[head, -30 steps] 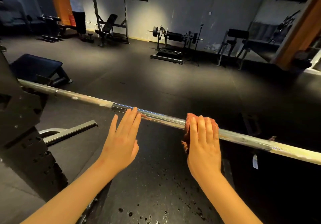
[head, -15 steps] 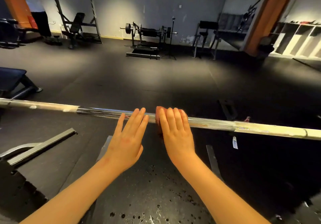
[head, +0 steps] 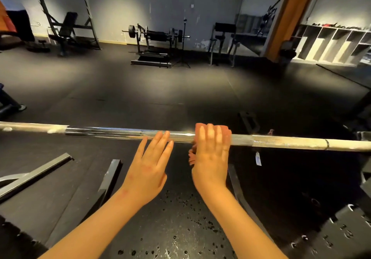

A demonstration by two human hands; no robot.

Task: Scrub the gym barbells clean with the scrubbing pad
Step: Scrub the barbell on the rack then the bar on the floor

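Observation:
A long steel barbell (head: 112, 133) runs level across the view, shiny in the middle and dull whitish toward both ends. My right hand (head: 210, 158) lies over a reddish scrubbing pad (head: 226, 132) wrapped on the bar, fingers across its top and thumb hidden beneath. A fold of the pad hangs under the bar by the palm. My left hand (head: 149, 168) is flat with straight fingers, its fingertips touching the shiny section just left of the pad.
Grey rack beams (head: 36, 175) lie low at the left and a black weight plate (head: 331, 234) sits at the lower right. Dark drops (head: 180, 228) speckle the black floor mat below the bar. Benches and a loaded machine (head: 152, 43) stand far back by the wall.
My right hand slid the pad left along the bar to my left hand, then back right a little. My head turned right, so the rack at the left left the view.

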